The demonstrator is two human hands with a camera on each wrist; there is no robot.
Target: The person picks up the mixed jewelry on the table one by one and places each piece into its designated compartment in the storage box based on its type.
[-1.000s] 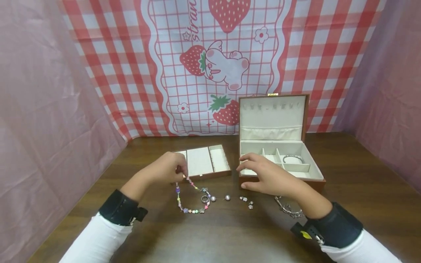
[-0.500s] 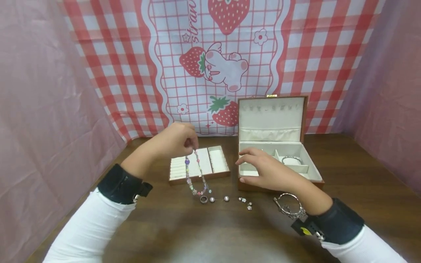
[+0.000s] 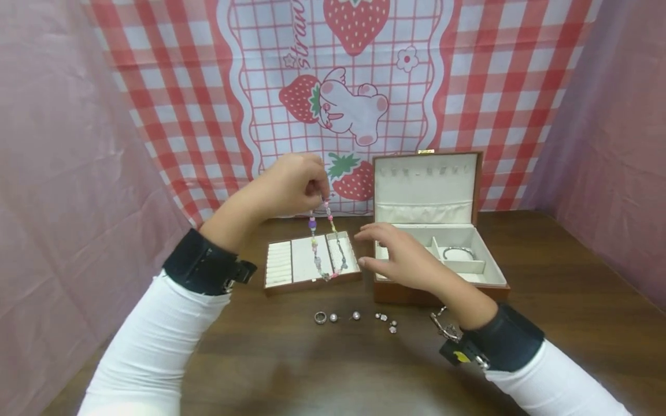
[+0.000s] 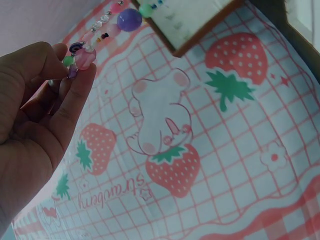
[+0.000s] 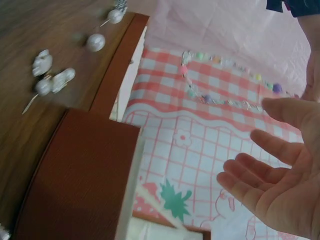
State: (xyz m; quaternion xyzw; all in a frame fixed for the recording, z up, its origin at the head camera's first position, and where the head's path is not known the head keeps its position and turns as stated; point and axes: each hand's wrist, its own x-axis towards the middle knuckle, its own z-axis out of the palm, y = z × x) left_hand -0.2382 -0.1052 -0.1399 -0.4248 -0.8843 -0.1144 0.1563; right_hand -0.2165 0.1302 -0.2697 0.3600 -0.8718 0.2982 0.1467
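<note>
My left hand (image 3: 296, 184) pinches one end of a colourful bead necklace (image 3: 315, 245) between thumb and fingertips, as the left wrist view shows with the pink and purple beads (image 4: 129, 20) close by. The strand hangs in a loop in front of the shallow jewelry tray (image 3: 307, 283). My right hand (image 3: 403, 257) holds nothing; its fingers are spread and relaxed, before the left front of the brown jewelry box (image 3: 442, 293). In the right wrist view the hanging necklace (image 5: 215, 100) appears beyond the fingers.
On the table lie a ring (image 3: 319, 318), two pearl studs (image 3: 356, 316) and flower earrings (image 3: 392, 328). A silver bracelet (image 3: 446, 329) is partly hidden by the right wrist. Another bracelet (image 3: 458, 252) sits in the box, whose lid (image 3: 426, 190) stands raised.
My left hand has lifted the necklace off the table and carried it up and to the right. The right hand has shifted slightly left and stays empty.
</note>
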